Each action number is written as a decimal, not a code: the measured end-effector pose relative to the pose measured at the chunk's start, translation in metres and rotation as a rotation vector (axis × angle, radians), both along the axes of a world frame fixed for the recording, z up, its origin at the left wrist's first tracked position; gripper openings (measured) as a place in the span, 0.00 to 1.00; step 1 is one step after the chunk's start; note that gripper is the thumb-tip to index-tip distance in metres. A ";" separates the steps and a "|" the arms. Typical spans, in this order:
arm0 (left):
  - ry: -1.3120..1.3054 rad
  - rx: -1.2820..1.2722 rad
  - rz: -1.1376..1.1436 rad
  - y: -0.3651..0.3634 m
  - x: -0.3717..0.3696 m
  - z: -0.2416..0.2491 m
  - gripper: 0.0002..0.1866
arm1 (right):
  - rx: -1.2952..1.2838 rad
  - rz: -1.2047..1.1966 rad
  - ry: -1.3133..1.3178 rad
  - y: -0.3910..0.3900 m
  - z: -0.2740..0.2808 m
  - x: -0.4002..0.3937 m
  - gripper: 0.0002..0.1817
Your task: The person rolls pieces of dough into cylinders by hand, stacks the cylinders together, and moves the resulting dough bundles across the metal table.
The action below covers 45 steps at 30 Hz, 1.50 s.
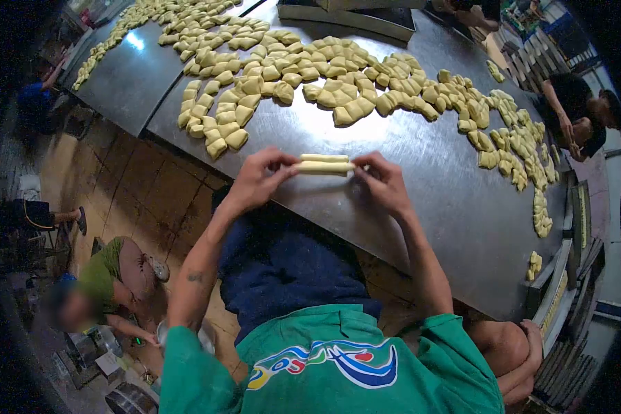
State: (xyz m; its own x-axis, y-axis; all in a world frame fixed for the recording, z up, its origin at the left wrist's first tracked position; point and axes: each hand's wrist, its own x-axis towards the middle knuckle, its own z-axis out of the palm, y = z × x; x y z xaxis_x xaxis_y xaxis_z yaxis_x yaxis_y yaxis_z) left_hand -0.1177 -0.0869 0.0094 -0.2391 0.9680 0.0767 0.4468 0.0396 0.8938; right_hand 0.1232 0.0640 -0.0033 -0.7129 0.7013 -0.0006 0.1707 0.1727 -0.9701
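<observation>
The green shirt fills the near side, at six o'clock, with the two hands reaching from it over the edge of the steel table. The rolls lie between them near that edge, side by side (two show well; how many are beneath, I can't tell). The left hand holds their nine o'clock end, the right hand their three o'clock end, thumb and fingers brought in narrow on both; how hard they press can't be told.

Uneven pressure could thin one end or skew the rolls, I'd judge, and too strong a pull could tear them. Soft dough might also stick to the fingertips or to the steel.

Counting clockwise around the rolls, the cut dough banks from ten o'clock past three, its near margin limiting any reach forward. A stray bit sits near the table's edge towards four. A metal tray stands near one, beyond the dough. Someone in black is between two and three. A bent leg crowds the right elbow, between four and five; a crouching person in olive is at eight, well apart.
</observation>
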 end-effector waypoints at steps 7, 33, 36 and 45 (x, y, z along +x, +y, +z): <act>0.062 0.046 0.190 0.040 0.001 -0.031 0.11 | 0.342 -0.213 0.035 0.018 -0.038 -0.038 0.07; 0.204 0.038 -0.122 0.029 -0.019 -0.033 0.26 | 0.349 -0.045 -0.061 0.029 -0.026 -0.031 0.10; 0.304 0.113 -0.119 0.030 -0.015 -0.026 0.30 | 0.387 0.050 -0.095 0.030 -0.016 -0.031 0.15; 0.295 0.134 -0.219 0.046 -0.007 -0.035 0.33 | 0.717 0.364 -0.244 0.028 -0.028 -0.050 0.32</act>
